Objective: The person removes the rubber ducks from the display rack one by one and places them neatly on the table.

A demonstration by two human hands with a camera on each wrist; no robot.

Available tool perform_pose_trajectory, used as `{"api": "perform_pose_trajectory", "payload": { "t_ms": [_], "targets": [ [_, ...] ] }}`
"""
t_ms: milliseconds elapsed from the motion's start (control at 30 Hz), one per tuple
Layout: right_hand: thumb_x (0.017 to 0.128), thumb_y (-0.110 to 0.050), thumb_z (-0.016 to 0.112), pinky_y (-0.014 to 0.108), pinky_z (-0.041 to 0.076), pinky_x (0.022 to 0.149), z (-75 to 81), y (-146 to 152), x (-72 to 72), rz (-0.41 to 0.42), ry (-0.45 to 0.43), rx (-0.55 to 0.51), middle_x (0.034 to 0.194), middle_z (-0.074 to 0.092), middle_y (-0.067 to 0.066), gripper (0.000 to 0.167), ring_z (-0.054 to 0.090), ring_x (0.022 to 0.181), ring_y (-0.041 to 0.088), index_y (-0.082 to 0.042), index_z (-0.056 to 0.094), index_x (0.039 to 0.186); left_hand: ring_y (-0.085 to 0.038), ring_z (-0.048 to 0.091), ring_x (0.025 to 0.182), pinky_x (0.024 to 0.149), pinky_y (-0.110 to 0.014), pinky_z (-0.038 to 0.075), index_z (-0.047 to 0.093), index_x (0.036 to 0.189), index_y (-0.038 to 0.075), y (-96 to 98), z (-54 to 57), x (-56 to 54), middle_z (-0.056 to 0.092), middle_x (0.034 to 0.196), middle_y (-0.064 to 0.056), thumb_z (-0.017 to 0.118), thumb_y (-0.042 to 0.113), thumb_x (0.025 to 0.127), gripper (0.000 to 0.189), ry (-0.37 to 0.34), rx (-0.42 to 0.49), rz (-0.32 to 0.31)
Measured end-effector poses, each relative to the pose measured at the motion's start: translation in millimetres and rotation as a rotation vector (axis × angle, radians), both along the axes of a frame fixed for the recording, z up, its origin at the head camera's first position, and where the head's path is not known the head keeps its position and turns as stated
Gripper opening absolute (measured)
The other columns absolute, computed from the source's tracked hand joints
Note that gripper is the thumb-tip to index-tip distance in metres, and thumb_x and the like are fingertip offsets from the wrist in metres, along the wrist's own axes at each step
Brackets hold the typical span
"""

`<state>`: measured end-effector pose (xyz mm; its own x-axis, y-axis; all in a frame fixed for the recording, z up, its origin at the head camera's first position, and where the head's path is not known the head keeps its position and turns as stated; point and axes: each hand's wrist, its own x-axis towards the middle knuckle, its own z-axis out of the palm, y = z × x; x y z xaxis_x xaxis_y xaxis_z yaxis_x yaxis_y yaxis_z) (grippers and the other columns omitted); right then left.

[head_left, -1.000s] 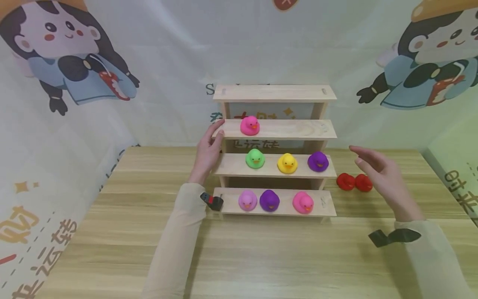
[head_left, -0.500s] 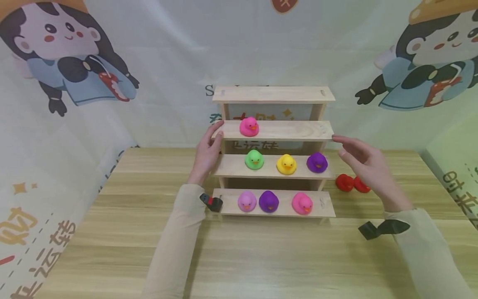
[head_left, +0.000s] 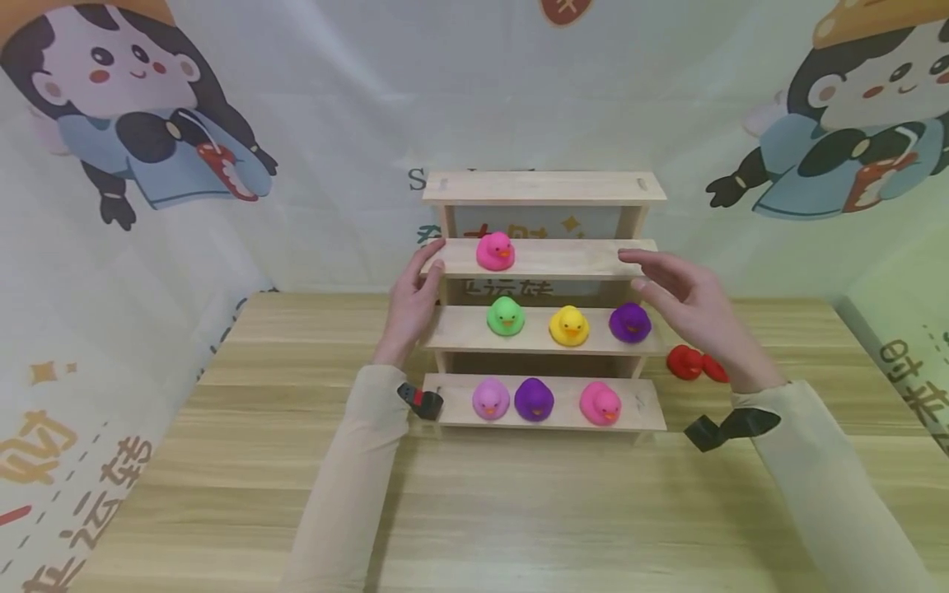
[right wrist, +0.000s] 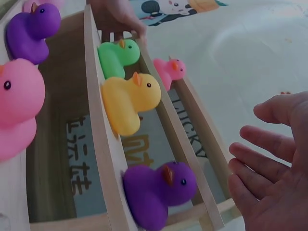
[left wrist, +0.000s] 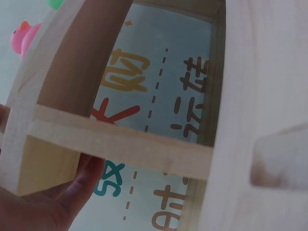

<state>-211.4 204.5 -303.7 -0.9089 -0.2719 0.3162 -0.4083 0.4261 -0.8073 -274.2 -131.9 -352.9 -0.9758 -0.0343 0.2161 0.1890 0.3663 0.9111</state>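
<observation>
A stepped wooden shelf (head_left: 544,188) bears several rubber ducks. My left hand (head_left: 411,309) grips the left end of the second plank from the top; the left wrist view shows fingers (left wrist: 86,185) round that end. My right hand (head_left: 689,309) hovers by the same plank's right end, fingers extended, holding nothing. A pink duck (head_left: 495,252) sits on that plank. One tier lower are a green duck (head_left: 506,317), a yellow duck (head_left: 569,327) and a purple duck (head_left: 630,323), nearest my right hand. The bottom tier holds a lilac duck (head_left: 491,400), a purple duck (head_left: 534,400) and a pink duck (head_left: 600,403).
Two red ducks (head_left: 684,362) lie on the wood-grain table (head_left: 534,511) right of the shelf, one partly hidden by my right hand. A printed cloth (head_left: 334,107) hangs behind. Each wrist carries a black camera strap.
My right hand has moved left, from near the red ducks to the right end of the shelf's second plank from the top. The left hand and the ducks stay put.
</observation>
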Motion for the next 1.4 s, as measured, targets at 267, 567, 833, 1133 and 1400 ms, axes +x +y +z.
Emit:
{"api": "perform_pose_trajectory", "payload": {
  "t_ms": [267,567,833,1133,1400],
  "targets": [
    [0.098,-0.014,0.058,0.053,0.032,0.108,2.0,-22,-7.2,0.078,-0.008,-0.021,0.14,0.049,0.014,0.04,0.04,0.132,0.035,-0.003,0.053,0.136,-0.027,0.05,0.118,0.099,-0.044,0.042,0.043,0.146,0.025,-1.1,-0.8,-0.8,0.034,0.153,0.0,0.041,0.036,0.104,0.043,-0.009,-0.013,0.007],
    [0.098,-0.011,0.056,0.042,0.035,0.109,-1.9,-45,-21.2,0.159,-0.016,-0.056,0.139,0.05,0.016,0.039,0.044,0.131,0.028,0.001,0.051,0.136,-0.027,0.051,0.114,0.096,-0.044,0.044,0.044,0.146,0.024,0.3,-1.4,-0.8,0.034,0.153,-0.002,0.041,0.033,0.104,0.043,0.003,-0.003,0.004],
    [0.098,-0.009,0.056,0.042,0.033,0.11,-1.2,-67,-31.4,0.197,0.011,-0.05,0.137,0.052,0.018,0.038,0.043,0.131,0.029,0.002,0.052,0.134,-0.028,0.051,0.114,0.097,-0.045,0.043,0.044,0.146,0.023,0.5,-1.4,-1.2,0.034,0.153,-0.004,0.041,0.033,0.104,0.043,0.007,0.01,0.002],
    [0.097,-0.019,0.06,0.041,0.034,0.11,9.0,-91,-36.5,0.2,-0.006,-0.021,0.139,0.051,0.009,0.04,0.041,0.133,0.026,-0.008,0.054,0.135,-0.026,0.051,0.107,0.092,-0.043,0.044,0.045,0.145,0.021,0.7,-3.1,-1.9,0.034,0.153,-0.005,0.041,0.03,0.105,0.041,0.027,0.032,0.005],
    [0.096,-0.008,0.06,0.035,0.033,0.11,10.1,-111,-52.1,0.232,0.015,-0.035,0.139,0.049,0.015,0.045,0.043,0.131,0.025,0.001,0.047,0.138,-0.015,0.047,0.074,0.063,-0.026,0.042,0.044,0.145,0.025,-0.3,-2.0,1.0,0.053,0.131,-0.008,0.041,0.034,0.104,0.042,0.014,0.033,0.005]
  ]
}}
